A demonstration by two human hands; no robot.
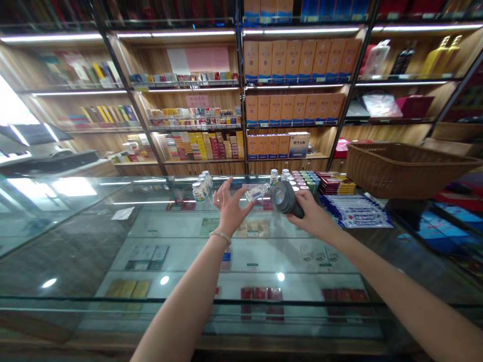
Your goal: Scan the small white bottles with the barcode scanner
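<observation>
My left hand (231, 207), with a beaded bracelet on the wrist, pinches a small clear bottle (256, 193) between thumb and index finger; its other fingers are raised. The bottle is tilted on its side above the glass counter, with its label facing up toward me. Wrapped round the handle of a dark grey barcode scanner (284, 197) is my right hand (310, 210). The scanner's head is close to the bottle's right end. To the left, a small group of white-capped bottles (201, 187) stands on the counter. Another white-capped bottle (273, 177) stands behind the scanner.
The glass display counter (181, 271) has boxed packs under its top. Rows of small cans (308, 181), red and yellow packs (337, 183), blue-white sachets (356, 211) and a wicker basket (407, 171) are at right. A paper slip (123, 213) lies left. Lit shelves stand behind.
</observation>
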